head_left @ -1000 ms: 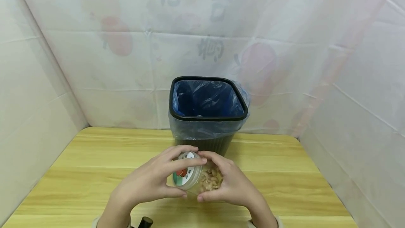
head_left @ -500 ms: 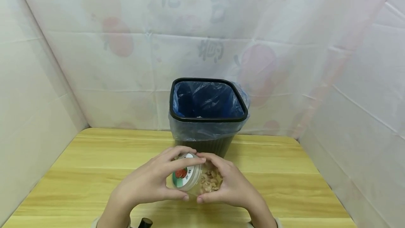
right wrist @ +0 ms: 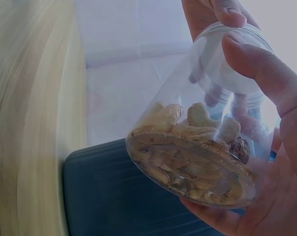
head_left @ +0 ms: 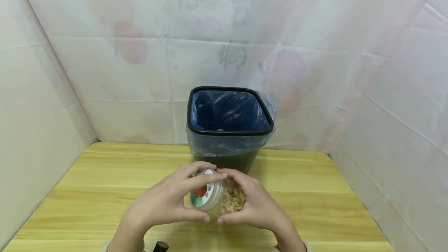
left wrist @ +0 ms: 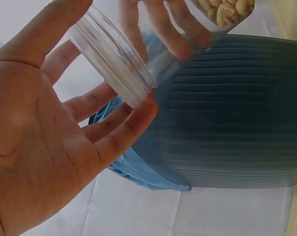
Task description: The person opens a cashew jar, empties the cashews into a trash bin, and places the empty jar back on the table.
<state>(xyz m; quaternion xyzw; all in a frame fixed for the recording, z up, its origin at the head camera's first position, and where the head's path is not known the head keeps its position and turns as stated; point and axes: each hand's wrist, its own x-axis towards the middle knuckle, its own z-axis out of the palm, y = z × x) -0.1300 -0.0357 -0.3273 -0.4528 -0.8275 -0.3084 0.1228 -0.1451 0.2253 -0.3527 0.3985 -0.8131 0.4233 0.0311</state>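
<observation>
A clear plastic jar (head_left: 217, 207) is held tilted between both hands, above the table in front of the bin. Its lid carries a round green and white label (head_left: 204, 190) with red pictures and faces left. Cashew nuts (head_left: 232, 200) lie at the bottom end, seen through the wall; in the right wrist view the nuts (right wrist: 197, 128) fill only the lower part. My left hand (head_left: 175, 193) grips round the lid (left wrist: 109, 56), thumb on one side and fingers on the other. My right hand (head_left: 253, 199) grips the jar's body, its thumb (right wrist: 256, 64) along the wall.
A dark ribbed trash bin (head_left: 229, 161) with a blue plastic liner (head_left: 227, 143) stands on the wooden table (head_left: 136, 174) right behind the hands. A small black cylindrical object (head_left: 161, 246) shows at the bottom edge. Pale printed cloth (head_left: 140, 81) hangs at the back and both sides.
Both hands keep their hold on the jar with hardly any movement. The whole scene sits very slightly lower in the head view.
</observation>
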